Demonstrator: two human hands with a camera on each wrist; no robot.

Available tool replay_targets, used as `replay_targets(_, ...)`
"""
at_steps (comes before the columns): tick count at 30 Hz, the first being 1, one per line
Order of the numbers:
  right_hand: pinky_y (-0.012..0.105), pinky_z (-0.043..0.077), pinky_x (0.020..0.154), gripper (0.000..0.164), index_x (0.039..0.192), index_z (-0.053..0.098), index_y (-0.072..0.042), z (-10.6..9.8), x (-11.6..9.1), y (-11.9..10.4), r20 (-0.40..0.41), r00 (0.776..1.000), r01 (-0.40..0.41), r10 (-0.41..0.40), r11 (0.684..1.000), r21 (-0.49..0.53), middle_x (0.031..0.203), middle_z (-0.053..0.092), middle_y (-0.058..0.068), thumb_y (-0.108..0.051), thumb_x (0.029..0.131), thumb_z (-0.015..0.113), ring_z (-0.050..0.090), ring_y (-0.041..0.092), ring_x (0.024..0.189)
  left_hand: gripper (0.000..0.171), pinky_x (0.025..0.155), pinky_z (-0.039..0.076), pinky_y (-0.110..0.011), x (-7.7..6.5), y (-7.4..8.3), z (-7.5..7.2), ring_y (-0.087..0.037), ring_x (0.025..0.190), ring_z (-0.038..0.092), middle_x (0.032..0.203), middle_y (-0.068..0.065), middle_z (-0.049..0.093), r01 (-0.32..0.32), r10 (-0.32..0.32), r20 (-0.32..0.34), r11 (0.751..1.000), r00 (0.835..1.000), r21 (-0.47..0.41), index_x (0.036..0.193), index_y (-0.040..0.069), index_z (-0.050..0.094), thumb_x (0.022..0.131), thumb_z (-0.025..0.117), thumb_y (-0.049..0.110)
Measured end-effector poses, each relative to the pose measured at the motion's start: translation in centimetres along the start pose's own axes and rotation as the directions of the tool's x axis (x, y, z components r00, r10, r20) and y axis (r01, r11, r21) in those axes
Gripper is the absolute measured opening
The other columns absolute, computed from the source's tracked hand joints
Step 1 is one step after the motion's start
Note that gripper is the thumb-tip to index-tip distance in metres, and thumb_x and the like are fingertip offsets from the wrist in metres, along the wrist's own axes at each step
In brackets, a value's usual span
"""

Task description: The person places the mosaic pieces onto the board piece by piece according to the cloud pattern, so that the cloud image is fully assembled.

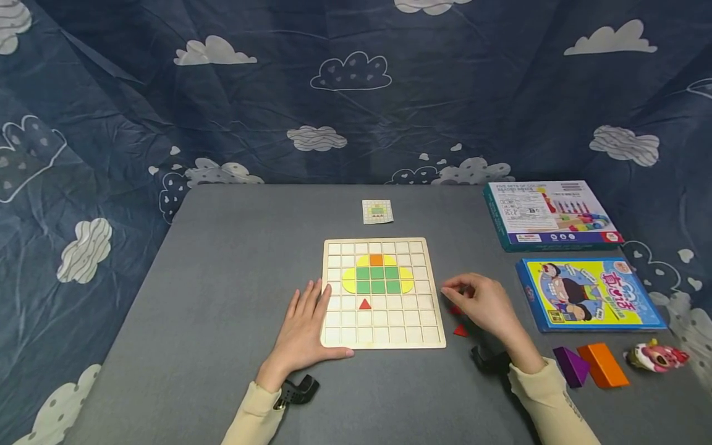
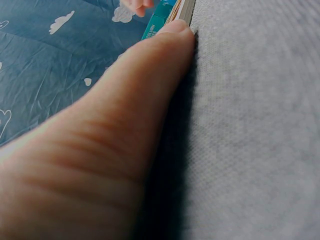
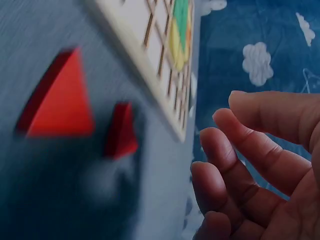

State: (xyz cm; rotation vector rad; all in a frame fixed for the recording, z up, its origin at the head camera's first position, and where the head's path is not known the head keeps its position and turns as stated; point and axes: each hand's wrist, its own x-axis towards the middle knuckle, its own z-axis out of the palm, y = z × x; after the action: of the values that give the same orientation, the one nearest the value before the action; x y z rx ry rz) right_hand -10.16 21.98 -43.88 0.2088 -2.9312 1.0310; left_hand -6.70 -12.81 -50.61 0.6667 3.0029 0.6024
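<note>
A wooden grid board (image 1: 384,337) lies flat on the table. Green squares (image 1: 377,286), an orange square (image 1: 376,260) and rounded yellow pieces (image 1: 349,280) sit together on it, with one red triangle (image 1: 364,304) below them. My left hand (image 1: 303,327) rests at the board's lower left corner, fingers spread along the left side and thumb along the near edge. Right of the board, my right hand (image 1: 481,303) hovers with loosely bent fingers; nothing shows between them. Two red triangles lie under and near it, one larger in the right wrist view (image 3: 65,105), the other (image 3: 121,131) beyond.
Two boxes, one white and teal (image 1: 556,213) and one blue and yellow (image 1: 589,293), lie at the right. Nearer are a purple block (image 1: 572,366), an orange block (image 1: 603,364) and a small figurine (image 1: 656,356). A small pattern card (image 1: 377,212) lies behind the board.
</note>
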Motion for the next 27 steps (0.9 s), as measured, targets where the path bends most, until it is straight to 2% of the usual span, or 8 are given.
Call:
replay_targets(7, 0.027, 0.034, 0.050, 0.013, 0.090, 0.074, -0.006, -0.4, -0.5, 1.9, 0.042, 0.999, -0.004, 0.004, 1.000, -0.013, 0.073, 0.060, -0.001, -0.015, 0.082, 0.076, 0.047, 0.015, 0.060, 0.125, 0.114, -0.004, -0.040, 0.0, 0.1, -0.1, -0.024, 0.143, -0.003, 0.157, -0.013, 0.007, 0.002, -0.002, 0.002, 1.000, 1.000, 0.000, 0.153, 0.007, 0.011, 0.065, 0.058, 0.082)
replay_targets(16, 0.029, 0.031, 0.053, 0.026, 0.096, 0.073, -0.003, -0.3, -1.1, 2.6, 0.121, 0.990, -0.062, 0.065, 0.998, -0.034, 0.080, 0.060, 0.001, -0.020, 0.078, 0.079, 0.045, 0.016, 0.065, 0.125, 0.114, -0.004, -0.040, 0.0, 0.1, -0.1, -0.024, 0.143, -0.002, 0.157, -0.014, 0.007, 0.001, -0.001, 0.002, 1.000, 1.000, -0.007, 0.153, 0.007, 0.011, 0.065, 0.059, 0.082)
replay_targets(27, 0.029, 0.031, 0.054, 0.025, 0.094, 0.075, -0.004, 0.0, -1.2, 3.0, 0.104, 0.992, -0.073, 0.076, 0.997, -0.036, 0.079, 0.059, 0.002, -0.020, 0.076, 0.081, 0.044, 0.017, 0.066, 0.125, 0.114, -0.004, -0.040, 0.0, 0.1, -0.1, -0.025, 0.143, -0.002, 0.157, -0.014, 0.007, 0.001, -0.001, 0.002, 1.000, 1.000, -0.004, 0.153, 0.006, 0.012, 0.064, 0.062, 0.079)
